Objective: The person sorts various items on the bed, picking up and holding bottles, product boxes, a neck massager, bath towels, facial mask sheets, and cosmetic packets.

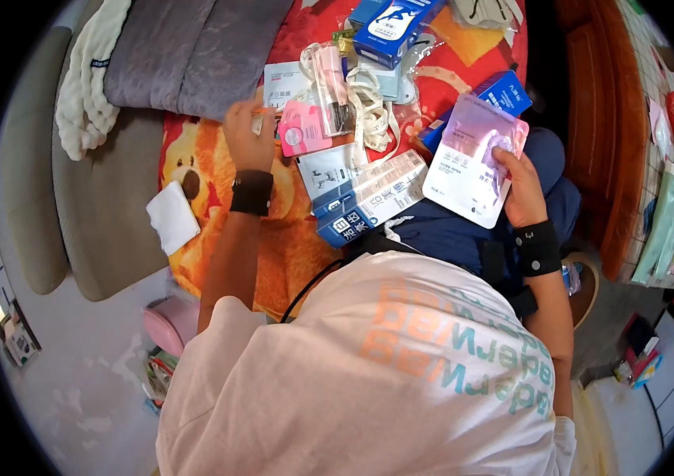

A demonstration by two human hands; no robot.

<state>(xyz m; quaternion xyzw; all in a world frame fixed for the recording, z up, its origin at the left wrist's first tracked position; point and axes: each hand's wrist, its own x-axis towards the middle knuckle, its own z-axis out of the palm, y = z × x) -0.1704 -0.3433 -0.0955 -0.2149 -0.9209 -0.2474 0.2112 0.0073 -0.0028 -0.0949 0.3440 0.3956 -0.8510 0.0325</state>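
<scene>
My right hand (523,189) grips a pink-and-white flat pouch (468,163) by its right edge, thumb on top, above my lap. My left hand (249,136) is closed beside the pile; a small pale bit shows at its fingers, too small to name. Just right of it lies a pink card packet (303,128). A white-and-blue flattened box (372,198) and a grey-blue packet (326,172) lie between my hands. Behind them are a coiled white strap (372,119) and a clear bag with a pink item (329,75). A blue box (502,94) sits partly behind the pouch.
A red and orange bear-patterned blanket (273,238) covers the surface. Another blue box (395,32) stands at the back. A folded white cloth (172,217) lies at the left. Grey bedding (186,55) is at the far left, and a pink bin (172,324) stands on the floor.
</scene>
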